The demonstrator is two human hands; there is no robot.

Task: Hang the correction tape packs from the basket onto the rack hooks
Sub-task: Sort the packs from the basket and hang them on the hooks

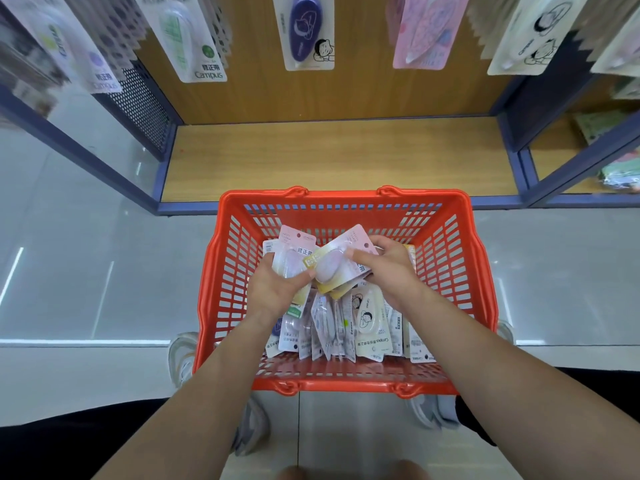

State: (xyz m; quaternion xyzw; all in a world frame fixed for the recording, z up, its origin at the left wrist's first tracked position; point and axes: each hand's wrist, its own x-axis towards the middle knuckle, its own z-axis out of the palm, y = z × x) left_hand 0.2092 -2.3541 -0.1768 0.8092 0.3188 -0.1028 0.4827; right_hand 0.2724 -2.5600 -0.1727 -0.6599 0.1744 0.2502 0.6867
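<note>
An orange plastic basket [446,237] stands on the floor in front of the rack, with several correction tape packs [370,323] standing in it. My left hand [277,289] grips a small stack of packs [292,258] above the basket. My right hand [388,268] holds a pink and yellow pack [334,268] tilted across that stack, thumb on its front. Both hands are inside the basket's rim. Hanging packs fill the rack above: a purple one [306,27], a pink one [424,32], and green and white ones [190,39].
A bare wooden shelf [339,157] with a blue metal frame [162,188] lies just behind the basket. A perforated dark side panel [142,102] is at the left. Glossy grey floor tiles [86,271] spread to either side. My shoes [183,358] flank the basket.
</note>
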